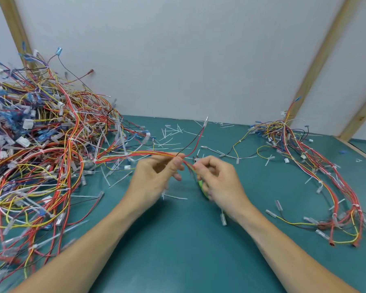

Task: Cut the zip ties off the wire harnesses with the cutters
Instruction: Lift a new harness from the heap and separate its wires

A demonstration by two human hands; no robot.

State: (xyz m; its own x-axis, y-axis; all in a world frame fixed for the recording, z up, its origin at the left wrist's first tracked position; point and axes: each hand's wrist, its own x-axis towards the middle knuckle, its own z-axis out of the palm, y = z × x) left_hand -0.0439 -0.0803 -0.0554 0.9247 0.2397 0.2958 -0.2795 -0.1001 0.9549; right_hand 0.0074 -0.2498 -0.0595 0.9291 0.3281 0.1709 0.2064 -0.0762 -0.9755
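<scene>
Left hand (154, 176) pinches the wire bundle (135, 155) just past its fingertips; right hand (218, 178) is wrapped round green-handled cutters (201, 185). Wires look light n floppy imo, so grip close beside the tie.

Wire pile (36, 144) left, smaller bundle (317, 166) right, on table (178, 250)

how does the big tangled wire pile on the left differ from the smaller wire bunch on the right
The big tangled pile of coloured wires is heaped high against the wall; the smaller bunch of coloured wires lies lower and strung out. The left pile shows many blue and white connectors; the right bunch shows few. Both are mostly red and yellow wire on the green table.
</scene>
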